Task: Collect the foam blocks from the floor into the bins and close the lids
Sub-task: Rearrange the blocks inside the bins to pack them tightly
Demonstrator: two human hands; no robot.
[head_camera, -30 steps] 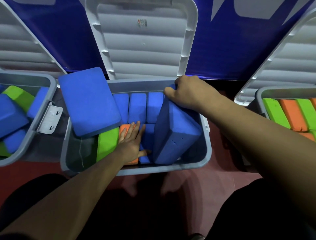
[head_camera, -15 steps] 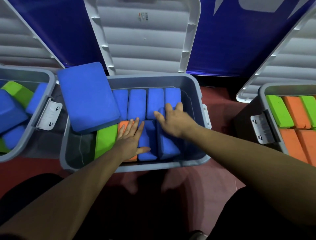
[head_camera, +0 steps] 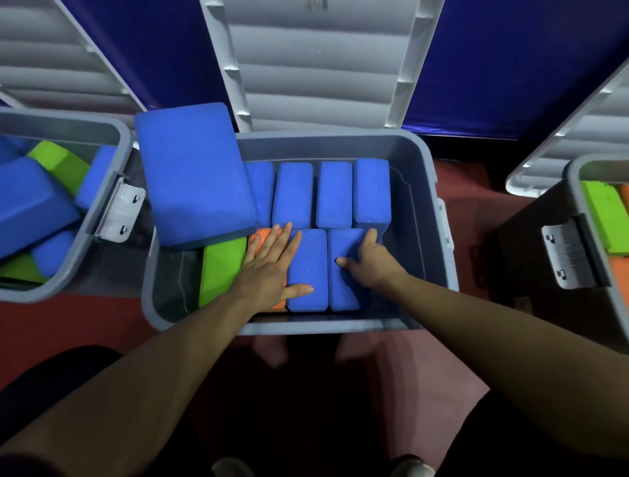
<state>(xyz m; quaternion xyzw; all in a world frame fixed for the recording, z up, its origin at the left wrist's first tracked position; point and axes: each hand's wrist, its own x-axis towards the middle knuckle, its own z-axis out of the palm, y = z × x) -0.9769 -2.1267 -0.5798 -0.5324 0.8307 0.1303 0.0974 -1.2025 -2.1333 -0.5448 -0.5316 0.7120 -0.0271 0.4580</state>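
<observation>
Where our hands work: inside the grey plastic middle bin [head_camera: 306, 328], whose white ribbed lid [head_camera: 320, 68] stands open behind it.
Writing: a small sticker [head_camera: 317, 4] sits at the lid's top edge; we cannot read it.
Right hand [head_camera: 372, 262]: we grip the rectangular blue foam block [head_camera: 343, 292], thumb on its top face, fingers curled over its right edge.
Block's place: front row of the bin, rightmost, touching its blue neighbour [head_camera: 308, 269].
Block's axis: long axis runs from us toward the far wall, narrow face up.
Left hand [head_camera: 272, 265]: fingers straight and spread, palm flat across the orange foam block [head_camera: 260, 238] and the blue neighbour, holding nothing.
Back row: four blue blocks [head_camera: 333, 194] stand side by side, pointing the same way.
Left side: a green foam block [head_camera: 221, 269] lies beside the orange one; a broad blue foam slab [head_camera: 194, 173] lies tilted over the bin's left rim.
Side bins: the left bin [head_camera: 112, 136] and right bin [head_camera: 575, 190] hold blue, green and orange blocks.
</observation>
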